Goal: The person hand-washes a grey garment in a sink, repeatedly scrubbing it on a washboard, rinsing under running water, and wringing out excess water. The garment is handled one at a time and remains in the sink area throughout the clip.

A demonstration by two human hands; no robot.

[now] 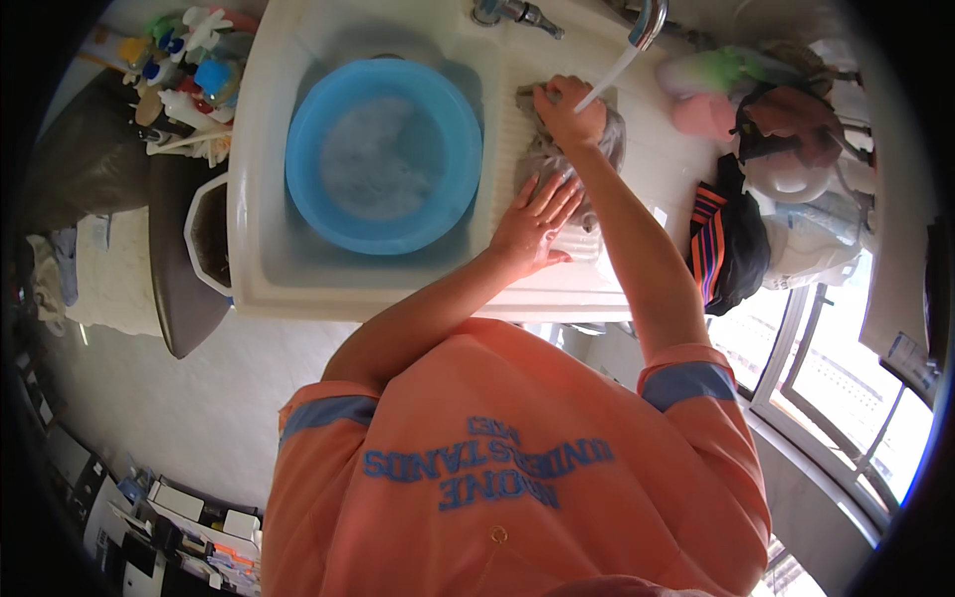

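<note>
A wet grey-brown cloth point(548, 160) lies bunched on the ribbed washboard point(503, 142) of a white laundry sink point(358, 302). My right hand point(571, 112) has its fingers curled into the cloth's far end. Flat on the near end rests my left hand point(536, 227), palm down with fingers spread, its heel towards the sink's front. From the chrome faucet point(647, 26), a stream of water point(608, 78) falls at my right hand. In the basin to the left sits a round blue plastic tub point(388, 235) holding cloudy, sudsy water point(380, 160).
A second tap point(518, 11) juts out at the back. Bottles point(194, 86) crowd the left side, above an octagonal bin point(209, 231). On the right are a black bag with striped trim point(720, 239), a pink container point(703, 116) and a window point(813, 373).
</note>
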